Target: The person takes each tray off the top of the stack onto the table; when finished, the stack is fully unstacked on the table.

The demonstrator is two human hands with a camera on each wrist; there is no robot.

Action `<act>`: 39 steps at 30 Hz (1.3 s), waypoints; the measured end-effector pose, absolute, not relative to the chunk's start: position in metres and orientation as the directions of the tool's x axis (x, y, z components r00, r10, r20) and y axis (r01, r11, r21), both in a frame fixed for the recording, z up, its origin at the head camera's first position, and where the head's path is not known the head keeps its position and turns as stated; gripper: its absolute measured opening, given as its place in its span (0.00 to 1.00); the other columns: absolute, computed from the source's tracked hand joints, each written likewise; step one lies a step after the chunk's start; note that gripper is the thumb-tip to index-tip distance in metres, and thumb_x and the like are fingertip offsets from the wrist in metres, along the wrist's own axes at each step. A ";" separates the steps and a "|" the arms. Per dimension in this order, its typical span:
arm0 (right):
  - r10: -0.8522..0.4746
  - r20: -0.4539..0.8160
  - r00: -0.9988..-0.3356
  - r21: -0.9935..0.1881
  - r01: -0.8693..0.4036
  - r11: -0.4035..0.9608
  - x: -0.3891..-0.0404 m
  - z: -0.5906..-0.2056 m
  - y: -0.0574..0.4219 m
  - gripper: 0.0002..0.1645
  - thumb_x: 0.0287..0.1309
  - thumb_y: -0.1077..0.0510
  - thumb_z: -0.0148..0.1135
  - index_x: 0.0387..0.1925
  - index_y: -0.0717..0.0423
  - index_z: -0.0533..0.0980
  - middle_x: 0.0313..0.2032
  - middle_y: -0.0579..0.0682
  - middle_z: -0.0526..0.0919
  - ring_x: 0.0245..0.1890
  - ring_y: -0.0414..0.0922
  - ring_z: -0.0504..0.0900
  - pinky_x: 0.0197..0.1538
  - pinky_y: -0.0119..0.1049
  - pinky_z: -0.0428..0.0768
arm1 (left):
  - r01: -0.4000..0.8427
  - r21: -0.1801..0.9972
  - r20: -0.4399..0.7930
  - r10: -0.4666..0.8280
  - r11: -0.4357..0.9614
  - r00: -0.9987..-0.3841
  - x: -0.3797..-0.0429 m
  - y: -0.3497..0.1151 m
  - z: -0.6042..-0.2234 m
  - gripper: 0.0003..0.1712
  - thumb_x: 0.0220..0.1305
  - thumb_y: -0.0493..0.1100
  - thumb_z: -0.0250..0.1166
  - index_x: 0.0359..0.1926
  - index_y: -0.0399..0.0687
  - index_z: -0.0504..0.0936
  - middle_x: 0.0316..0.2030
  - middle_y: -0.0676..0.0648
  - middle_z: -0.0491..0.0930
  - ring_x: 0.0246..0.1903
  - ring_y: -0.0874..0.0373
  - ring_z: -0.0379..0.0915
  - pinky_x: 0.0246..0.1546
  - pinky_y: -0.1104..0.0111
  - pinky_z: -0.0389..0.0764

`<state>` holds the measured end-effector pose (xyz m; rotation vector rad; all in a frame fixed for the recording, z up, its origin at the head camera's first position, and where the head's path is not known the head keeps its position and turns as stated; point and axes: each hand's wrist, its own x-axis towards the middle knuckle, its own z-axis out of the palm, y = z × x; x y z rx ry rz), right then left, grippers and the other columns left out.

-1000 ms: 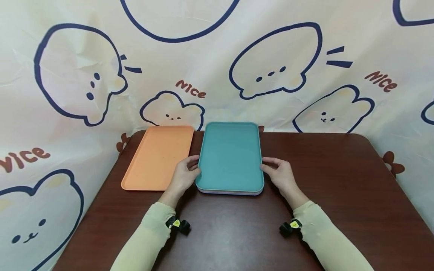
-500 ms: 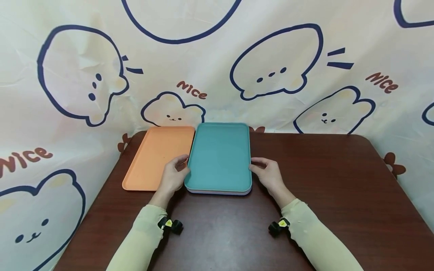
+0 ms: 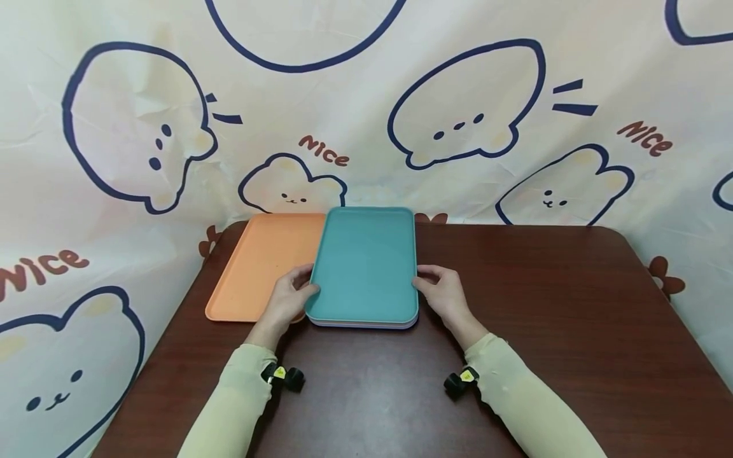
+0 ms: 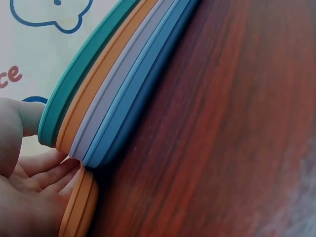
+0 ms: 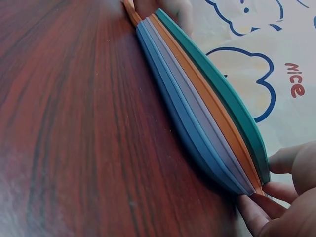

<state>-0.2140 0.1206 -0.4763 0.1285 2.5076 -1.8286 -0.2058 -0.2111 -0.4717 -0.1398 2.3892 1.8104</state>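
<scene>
A stack of trays (image 3: pixel 366 264) is held from both sides, teal on top; the wrist views show orange, lavender and blue layers under the teal one. My left hand (image 3: pixel 286 296) grips the stack's left edge, thumb at the teal rim (image 4: pixel 49 126) and other fingers lower. On the opposite edge, my right hand (image 3: pixel 448 296) has its thumb on the teal side and fingertips down by the blue tray (image 5: pixel 173 103). A separate orange tray (image 3: pixel 258 267) lies to the left, partly behind my left hand, and the stack overlaps its right edge in the head view.
The dark brown table (image 3: pixel 544 305) extends to the right and in front of the stack. A cream cloth backdrop (image 3: pixel 366 108) with bear drawings hangs behind the table. Small black wrist cameras sit at both sleeves.
Both hands have moved the tray stack leftward, from beside the separate orange tray to overlapping its right edge. The orange tray has stayed in place.
</scene>
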 end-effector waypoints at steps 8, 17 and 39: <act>0.059 -0.054 -0.997 -0.944 0.070 0.323 -0.217 -0.478 0.120 0.19 0.68 0.61 0.70 0.57 0.65 0.85 0.53 0.64 0.88 0.43 0.44 0.84 0.41 0.27 0.80 | -0.152 0.950 -0.161 0.011 0.271 -0.987 -0.206 -0.211 -0.476 0.35 0.79 0.40 0.60 0.81 0.36 0.64 0.79 0.32 0.65 0.81 0.39 0.59 0.80 0.45 0.66; 0.105 -0.034 -0.994 -0.925 0.071 0.373 -0.216 -0.470 0.118 0.17 0.62 0.64 0.64 0.52 0.66 0.85 0.43 0.61 0.89 0.40 0.49 0.85 0.39 0.30 0.79 | -0.175 0.952 -0.177 -0.014 0.253 -0.984 -0.205 -0.209 -0.474 0.31 0.86 0.49 0.51 0.80 0.39 0.66 0.78 0.34 0.67 0.80 0.39 0.62 0.81 0.45 0.66; 0.135 -0.225 -0.965 -0.974 0.224 -0.019 -0.192 -0.465 0.129 0.30 0.82 0.62 0.48 0.79 0.62 0.65 0.68 0.67 0.77 0.69 0.54 0.77 0.52 0.24 0.79 | -0.091 0.957 -0.107 0.044 0.275 -0.993 -0.207 -0.213 -0.478 0.32 0.79 0.31 0.55 0.80 0.31 0.64 0.80 0.29 0.63 0.81 0.35 0.60 0.81 0.47 0.66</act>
